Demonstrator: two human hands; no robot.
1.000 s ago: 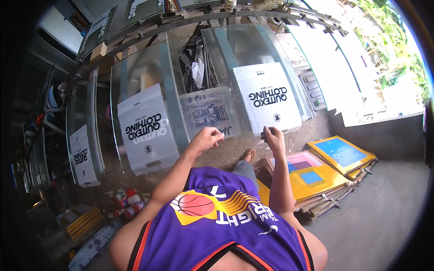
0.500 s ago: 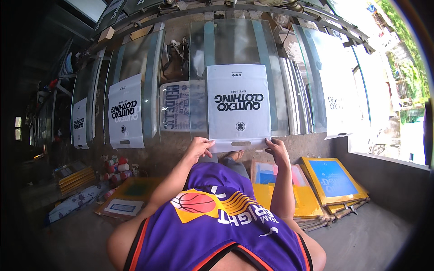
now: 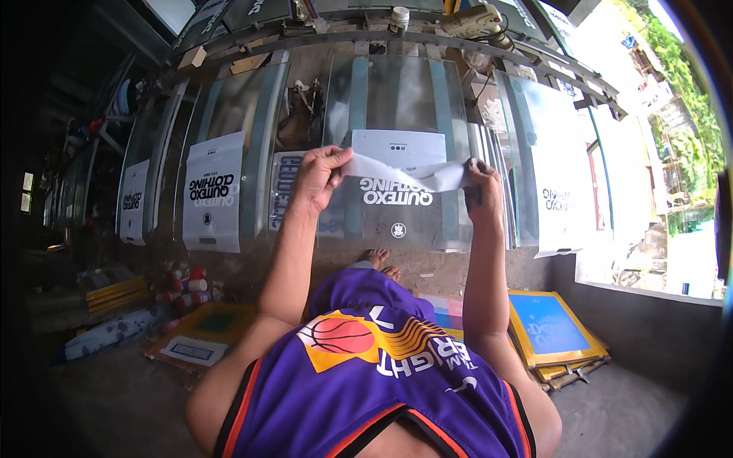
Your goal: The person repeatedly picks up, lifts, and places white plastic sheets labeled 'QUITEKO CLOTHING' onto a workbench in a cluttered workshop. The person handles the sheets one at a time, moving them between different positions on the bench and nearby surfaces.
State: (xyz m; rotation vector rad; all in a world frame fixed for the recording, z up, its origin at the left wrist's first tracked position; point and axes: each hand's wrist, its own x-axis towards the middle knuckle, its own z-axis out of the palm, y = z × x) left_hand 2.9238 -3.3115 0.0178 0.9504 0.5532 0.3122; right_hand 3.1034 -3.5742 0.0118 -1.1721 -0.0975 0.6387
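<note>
My left hand [image 3: 327, 172] pinches one end of a white plastic bag's lifted edge [image 3: 405, 175], and my right hand [image 3: 479, 182] grips the other end. The edge hangs between them as a sagging, crumpled band above the middle glass panel [image 3: 401, 88]. The bag's white upper part [image 3: 397, 141] shows behind it on the glass. Dark printed lettering and a small round mark show below the band on a greyer surface; whether this is bag or glass I cannot tell.
Other glass panels carry printed white bags [image 3: 210, 206] to left and right, on a metal rack [image 3: 321, 40]. Yellow-framed screens [image 3: 553, 324] lean and lie at lower right, others lower left near plastic bottles [image 3: 191, 298]. A bright opening is at right. My bare feet show below the panel.
Both my hands have risen from the bag's bottom edge to its middle, lifting that edge up and away from the glass. The view turned to face the middle panel squarely.
</note>
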